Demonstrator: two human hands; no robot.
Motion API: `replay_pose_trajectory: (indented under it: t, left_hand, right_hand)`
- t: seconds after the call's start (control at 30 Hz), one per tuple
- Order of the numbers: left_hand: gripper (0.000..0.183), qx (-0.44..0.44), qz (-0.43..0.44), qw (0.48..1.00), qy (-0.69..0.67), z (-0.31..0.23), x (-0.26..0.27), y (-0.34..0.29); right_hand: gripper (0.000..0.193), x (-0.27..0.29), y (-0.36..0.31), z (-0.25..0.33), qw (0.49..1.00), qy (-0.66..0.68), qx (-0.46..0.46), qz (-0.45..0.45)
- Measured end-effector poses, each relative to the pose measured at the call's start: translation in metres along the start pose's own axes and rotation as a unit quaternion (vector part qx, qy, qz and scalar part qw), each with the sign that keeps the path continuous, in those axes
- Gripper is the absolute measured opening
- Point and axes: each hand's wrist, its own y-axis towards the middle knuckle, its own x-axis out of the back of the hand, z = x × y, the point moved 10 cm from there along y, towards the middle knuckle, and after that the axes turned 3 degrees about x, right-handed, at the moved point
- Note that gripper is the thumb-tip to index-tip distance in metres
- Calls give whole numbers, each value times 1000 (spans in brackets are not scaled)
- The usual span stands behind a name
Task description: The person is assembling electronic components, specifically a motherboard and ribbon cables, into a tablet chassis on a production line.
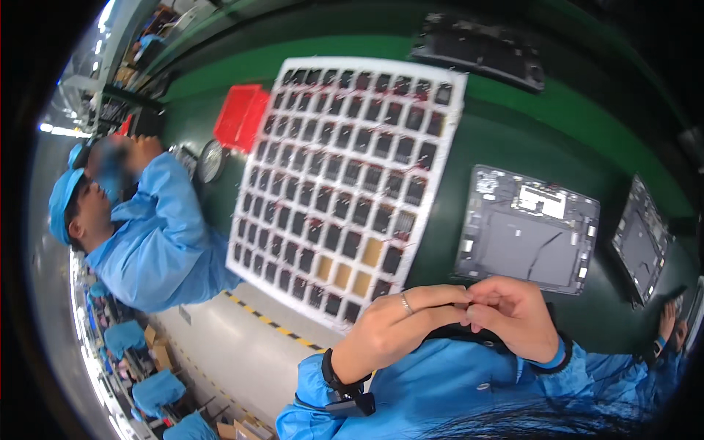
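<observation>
My left hand and my right hand meet in front of my body, fingertips together in a pinch. Whatever small thing they hold between them is mostly hidden by the fingers. Just beyond my left hand lies a large white foam tray, tilted in view, with rows of small black parts with thin red wires in its pockets. Several pockets near its closest edge show a tan bottom. Past my right hand rests a grey, flat device housing with a black cable and a white-and-silver patch inside.
A second housing lies at the right, and a dark panel at the back. Left of the tray are a red bin and a round dish. A person in blue works at left; another person's hand shows far right.
</observation>
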Motion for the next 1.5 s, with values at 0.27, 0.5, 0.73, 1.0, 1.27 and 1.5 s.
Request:
replay_pose_trajectory:
  t: [0.27,0.5,0.73,1.0,1.27,1.5]
  left_hand:
    - [63,360,-43,777,-514,58,-84,-3]
    - [34,366,-72,791,-484,64,-94,20]
    - [20,290,-69,833,-466,45,-91,38]
    - [14,136,-37,990,-19,8,-51,67]
    - [32,-24,-37,981,189,-23,-56,73]
    - [25,46,-24,992,114,-12,-57,75]
  right_hand:
    - [18,38,-10,-3,980,127,111,-107]
    - [17,55,-19,-8,976,52,133,-166]
    - [21,56,-22,-11,977,87,123,-153]
    - [40,75,-39,70,928,-145,257,-230]
    - [17,46,-36,104,846,-379,304,-219]
    - [14,53,-31,93,859,-370,290,-201]
